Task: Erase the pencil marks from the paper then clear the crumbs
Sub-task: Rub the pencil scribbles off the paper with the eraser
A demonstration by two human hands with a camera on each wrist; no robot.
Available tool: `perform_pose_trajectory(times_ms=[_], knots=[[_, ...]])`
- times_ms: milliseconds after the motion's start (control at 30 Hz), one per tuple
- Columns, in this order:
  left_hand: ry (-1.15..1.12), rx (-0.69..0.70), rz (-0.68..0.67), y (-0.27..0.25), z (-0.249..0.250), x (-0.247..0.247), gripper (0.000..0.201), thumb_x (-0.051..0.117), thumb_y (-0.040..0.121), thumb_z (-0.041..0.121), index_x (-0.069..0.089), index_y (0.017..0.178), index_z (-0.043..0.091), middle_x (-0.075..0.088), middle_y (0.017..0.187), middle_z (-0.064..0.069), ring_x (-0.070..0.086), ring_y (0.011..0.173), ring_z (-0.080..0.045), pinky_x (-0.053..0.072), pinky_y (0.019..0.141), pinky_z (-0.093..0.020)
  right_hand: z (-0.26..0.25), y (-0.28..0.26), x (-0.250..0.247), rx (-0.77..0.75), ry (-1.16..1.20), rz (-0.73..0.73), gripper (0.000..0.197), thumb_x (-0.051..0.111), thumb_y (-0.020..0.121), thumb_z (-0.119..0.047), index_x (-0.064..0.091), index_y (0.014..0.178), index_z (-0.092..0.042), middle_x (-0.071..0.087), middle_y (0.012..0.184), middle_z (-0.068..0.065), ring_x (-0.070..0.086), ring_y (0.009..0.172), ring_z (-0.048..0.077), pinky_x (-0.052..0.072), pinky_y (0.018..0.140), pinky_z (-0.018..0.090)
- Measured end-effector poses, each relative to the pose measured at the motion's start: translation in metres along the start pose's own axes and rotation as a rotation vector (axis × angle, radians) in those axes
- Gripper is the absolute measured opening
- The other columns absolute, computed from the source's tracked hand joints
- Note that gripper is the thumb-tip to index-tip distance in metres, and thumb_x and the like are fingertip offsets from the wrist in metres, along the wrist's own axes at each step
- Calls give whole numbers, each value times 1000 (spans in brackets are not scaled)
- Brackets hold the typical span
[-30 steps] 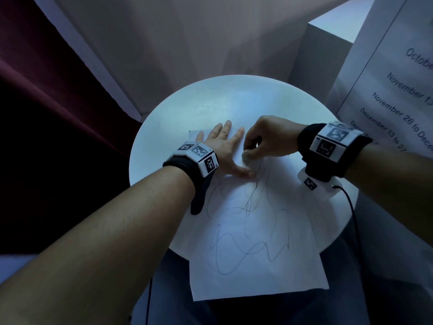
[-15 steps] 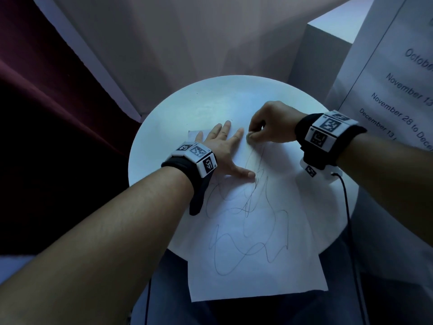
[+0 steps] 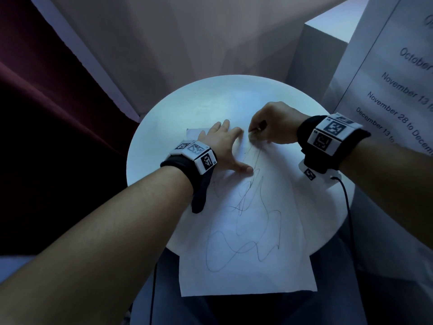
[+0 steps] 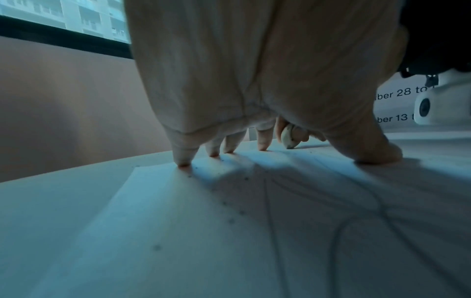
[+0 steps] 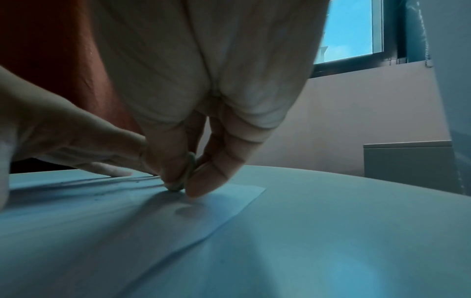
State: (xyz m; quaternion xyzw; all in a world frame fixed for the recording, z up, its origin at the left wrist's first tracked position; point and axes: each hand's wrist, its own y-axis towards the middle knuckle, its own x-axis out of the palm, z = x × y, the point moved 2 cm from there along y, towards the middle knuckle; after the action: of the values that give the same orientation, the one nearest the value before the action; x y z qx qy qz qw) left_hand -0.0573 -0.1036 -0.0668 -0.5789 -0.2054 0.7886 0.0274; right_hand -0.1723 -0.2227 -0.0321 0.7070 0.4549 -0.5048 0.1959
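A white sheet of paper [image 3: 246,266] with looping pencil scribbles [image 3: 243,226] lies on a round white table [image 3: 182,109], its near end hanging over the edge. My left hand [image 3: 222,146] presses flat on the paper's far left part, fingers spread [image 4: 262,139]. My right hand [image 3: 274,127] pinches a small pale eraser [image 3: 253,134] between thumb and fingers, its tip on the paper near the far edge [image 5: 178,181]. Dark eraser crumbs [image 4: 229,205] dot the paper by the left fingers.
A white box-like stand [image 3: 316,59] and a white board with printed dates [image 3: 398,95] stand at the right. A dark red curtain [image 3: 46,102] hangs at the left. A black cable [image 3: 346,207] runs from my right wrist.
My right hand has slid with the eraser away from me along the paper, from beside the left thumb to near the far edge. The left hand has stayed pressed in place.
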Motion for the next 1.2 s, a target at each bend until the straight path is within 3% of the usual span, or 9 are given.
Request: perform_pose_trajectory(times_ms=[67, 167, 300, 467, 667, 833, 967, 1133, 1200], knots=[[21, -40, -68, 0, 2, 4, 123, 63, 58, 87, 5, 156, 39, -10, 166, -8, -9, 152, -27, 6, 119, -59, -2, 0, 3, -8, -15, 30, 11, 70, 79, -13, 75, 87, -17, 65, 74, 0, 62, 73, 20, 53, 72, 31], [10, -60, -108, 2, 3, 10, 132, 54, 51, 97, -13, 153, 46, -23, 164, -7, -19, 151, -27, -4, 119, -59, -4, -5, 10, -49, -43, 36, 11, 70, 76, -14, 75, 85, -19, 64, 75, -3, 61, 76, 21, 49, 70, 27], [1, -51, -109, 3, 2, 12, 128, 54, 53, 97, -13, 152, 49, -25, 163, -6, -21, 150, -26, -7, 118, -59, -11, -11, 8, -107, -82, -89, 9, 75, 75, -20, 77, 83, -22, 69, 79, -6, 60, 74, 14, 50, 72, 26], [35, -72, -126, 3, 2, 11, 132, 52, 53, 98, -17, 152, 45, -29, 162, -4, -24, 149, -25, -8, 118, -59, -6, 0, -4, -17, -81, 45, 8, 71, 74, -23, 75, 80, -28, 72, 83, -6, 65, 82, 20, 55, 78, 36], [24, -72, -133, 8, 1, 12, 130, 51, 52, 99, -16, 151, 49, -30, 161, -4, -23, 150, -26, -8, 117, -60, -21, -16, 5, -105, -69, -168, 7, 74, 74, -19, 73, 76, -26, 63, 66, -16, 58, 64, 6, 47, 63, 23], [41, -88, -149, 6, 3, 10, 133, 52, 52, 98, -19, 151, 46, -32, 160, -3, -25, 149, -25, -8, 117, -60, -5, -2, -1, -26, -21, 49, 5, 71, 75, -23, 75, 78, -25, 72, 79, -3, 66, 79, 19, 56, 74, 34], [24, -76, -142, 8, 1, 12, 131, 53, 51, 98, -19, 150, 49, -31, 161, -3, -24, 149, -26, -9, 116, -61, -18, -20, 13, -107, -7, -120, 3, 73, 75, -20, 75, 76, -21, 61, 58, -17, 55, 56, -2, 41, 54, 11], [31, -82, -159, 5, 3, 10, 133, 51, 51, 99, -21, 150, 47, -33, 160, -3, -26, 148, -25, -9, 117, -61, 2, -2, -4, 9, -3, 13, 3, 76, 75, -30, 75, 78, -28, 72, 80, -6, 66, 78, 15, 55, 76, 33], [29, -81, -158, 5, 3, 10, 132, 51, 52, 99, -21, 150, 46, -33, 160, -2, -27, 148, -24, -10, 117, -60, 3, -1, -3, 16, 11, 35, 2, 76, 74, -28, 74, 74, -28, 72, 78, -6, 66, 77, 16, 56, 75, 35]])
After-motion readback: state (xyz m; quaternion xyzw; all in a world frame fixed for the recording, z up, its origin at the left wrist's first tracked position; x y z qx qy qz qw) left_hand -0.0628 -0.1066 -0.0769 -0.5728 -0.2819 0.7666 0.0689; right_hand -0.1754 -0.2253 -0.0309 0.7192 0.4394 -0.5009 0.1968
